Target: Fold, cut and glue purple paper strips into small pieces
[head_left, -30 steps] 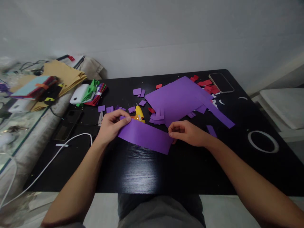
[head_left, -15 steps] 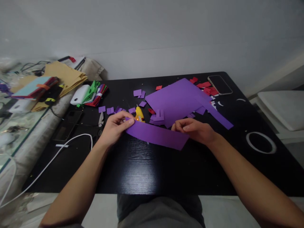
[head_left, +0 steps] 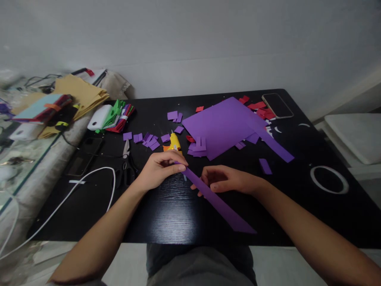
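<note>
My left hand (head_left: pixel 162 169) pinches the upper end of a purple paper strip (head_left: pixel 222 206) between thumb and fingers. The strip slants down to the right above the black table, seen nearly edge-on. My right hand (head_left: pixel 228 180) is curled about the strip's upper half, its fingertips behind the paper and its thumb at the near edge. Just beyond my left hand lies a yellow glue gun (head_left: pixel 175 142), partly hidden by the fingers. Black-handled scissors (head_left: pixel 126 163) rest left of that hand. A small purple piece (head_left: pixel 265 166) lies right of my right hand.
A large purple sheet (head_left: pixel 223 123) and a long purple strip (head_left: pixel 276 145) lie behind my hands. Purple squares (head_left: pixel 151 141), red scraps (head_left: pixel 262 109), a phone (head_left: pixel 277 105) and a white ring (head_left: pixel 329 180) lie around. A white cable (head_left: pixel 76 187) crosses the left side.
The strip has swung so its free end points down toward the table's front edge. My right hand moved left and nearer. A small purple piece now lies on the right; the scissors' handles are uncovered.
</note>
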